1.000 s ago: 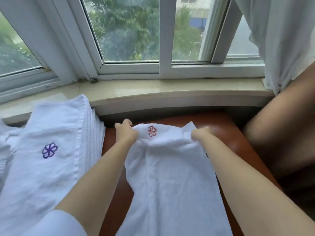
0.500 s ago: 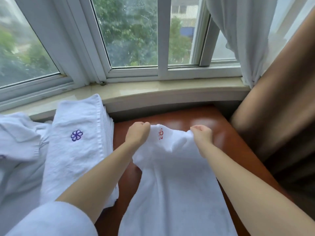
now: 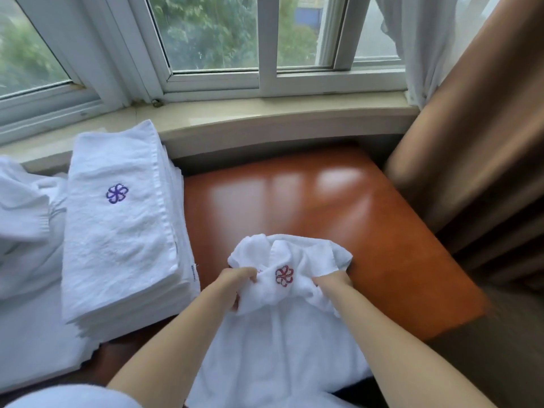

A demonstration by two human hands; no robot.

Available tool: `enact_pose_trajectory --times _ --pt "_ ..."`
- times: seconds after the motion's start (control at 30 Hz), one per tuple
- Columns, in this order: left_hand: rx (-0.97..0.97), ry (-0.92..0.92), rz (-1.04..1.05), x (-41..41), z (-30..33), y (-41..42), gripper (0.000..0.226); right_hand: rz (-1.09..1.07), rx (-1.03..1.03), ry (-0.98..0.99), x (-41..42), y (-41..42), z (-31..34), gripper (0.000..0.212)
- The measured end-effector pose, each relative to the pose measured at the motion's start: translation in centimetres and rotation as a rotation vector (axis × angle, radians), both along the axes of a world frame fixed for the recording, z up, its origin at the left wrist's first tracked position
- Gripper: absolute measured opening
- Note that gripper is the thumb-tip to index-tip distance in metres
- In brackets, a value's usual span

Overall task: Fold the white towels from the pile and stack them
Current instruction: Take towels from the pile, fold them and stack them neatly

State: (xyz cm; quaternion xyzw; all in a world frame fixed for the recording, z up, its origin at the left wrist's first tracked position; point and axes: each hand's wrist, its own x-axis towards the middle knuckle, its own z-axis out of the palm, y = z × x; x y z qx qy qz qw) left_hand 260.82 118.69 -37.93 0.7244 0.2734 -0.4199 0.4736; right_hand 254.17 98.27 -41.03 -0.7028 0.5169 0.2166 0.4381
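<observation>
The fold of a single towel is in hand: both hands hold the far end of the white towel bunched just above the reddish-brown table, near its front half, while the rest of the cloth hangs toward the person's lap. The left hand has its fingers curled into the fabric to the left of the red flower emblem, and the right hand grips the crumpled edge on the other side; how much cloth each one has gathered is hard to judge, since the folds hide the fingertips. To the left, the stack of folded towels sits at the table's edge, its top piece showing a purple emblem, with the loose pile beyond it. The next move, as I read it, calls for matching the held end to the near end, flattening the fold on the table, halving it again, then laying it squarely on the stack.
</observation>
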Motion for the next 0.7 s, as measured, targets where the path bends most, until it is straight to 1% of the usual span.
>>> enact_pose_trajectory --times 0.07,0.13,0.2,0.27,0.37,0.4,0.43,0.47,0.5,0.57,0.6,0.63,0.7 --pt "-0.04 -0.069 0.078 1.1 0.4 -0.8 0.038 0.029 0.055 -0.03 1.8 -0.4 1.5 0.043" --pt "-0.079 -0.194 0.165 3.3 1.7 -1.8 0.042 -0.039 0.082 -0.24 4.8 -1.0 3.4 0.043" --pt "-0.117 -0.334 0.21 6.1 4.3 -3.0 0.041 -0.068 0.016 -0.416 8.7 -1.7 6.4 0.043" --pt "-0.145 -0.461 0.239 8.9 8.1 -4.0 0.034 -0.051 -0.035 -0.558 12.6 -2.2 10.2 0.038" --pt "-0.211 -0.674 0.279 12.1 14.7 -4.6 0.008 -0.023 -0.081 -0.794 17.0 -2.7 16.4 0.027" --pt "-0.231 -0.755 0.281 12.9 16.7 -4.6 0.002 -0.037 -0.094 -0.863 17.9 -2.9 18.2 0.029" --pt "-0.251 -0.834 0.277 13.5 18.3 -4.5 0.006 -0.053 -0.106 -0.914 18.5 -3.1 19.6 0.031" --pt "-0.263 -0.903 0.268 13.8 19.6 -4.3 0.008 -0.07 -0.12 -0.95 18.8 -3.3 20.8 0.032" --pt "-0.266 -0.956 0.265 13.8 20.4 -3.9 0.014 -0.084 -0.137 -0.972 18.8 -3.4 21.5 0.033" --pt "-0.269 -0.986 0.28 13.1 20.7 -3.1 0.041 -0.095 -0.186 -0.985 17.9 -3.7 21.5 0.03" --pt "-0.27 -0.976 0.28 12.3 20.2 -2.5 0.05 -0.091 -0.227 -0.962 17.0 -4.0 20.8 0.027" --pt "-0.269 -0.956 0.265 11.4 19.4 -1.9 0.053 -0.077 -0.285 -0.912 16.0 -4.1 19.8 0.027" --pt "-0.238 -0.903 0.196 9.5 17.0 -0.7 0.05 -0.057 -0.397 -0.799 13.4 -4.1 17.5 0.032"
